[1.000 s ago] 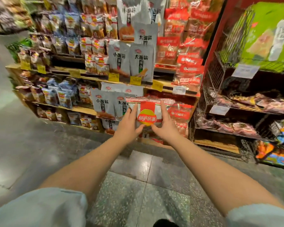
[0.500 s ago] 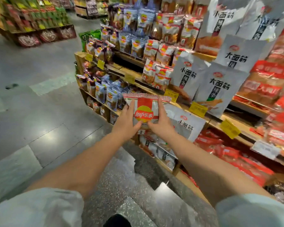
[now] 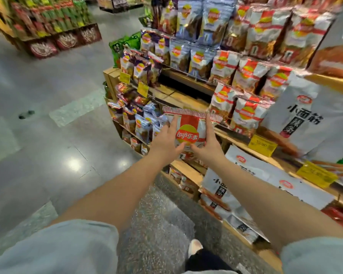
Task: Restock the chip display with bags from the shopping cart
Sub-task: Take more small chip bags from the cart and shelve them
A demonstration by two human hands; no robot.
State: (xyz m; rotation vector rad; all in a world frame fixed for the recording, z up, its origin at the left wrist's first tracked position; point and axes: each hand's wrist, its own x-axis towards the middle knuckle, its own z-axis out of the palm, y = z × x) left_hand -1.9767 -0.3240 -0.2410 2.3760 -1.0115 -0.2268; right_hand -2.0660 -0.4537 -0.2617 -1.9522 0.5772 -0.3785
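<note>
Red-and-white chip bag [image 3: 187,133], clamped upright between the left hand [image 3: 165,140] and right hand [image 3: 209,144], now faces the matching red-and-white bags [image 3: 244,115] at two o'clock instead of the noodle packs, so shelving it looks close.

Glossy grey floor [image 3: 48,155]; wooden shelves [image 3: 186,99] alongside.

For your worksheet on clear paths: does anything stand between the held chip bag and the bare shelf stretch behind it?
Nothing visible does. Both hands hold the chip bag just before the bare shelf, left of the red-and-white bags.
</note>
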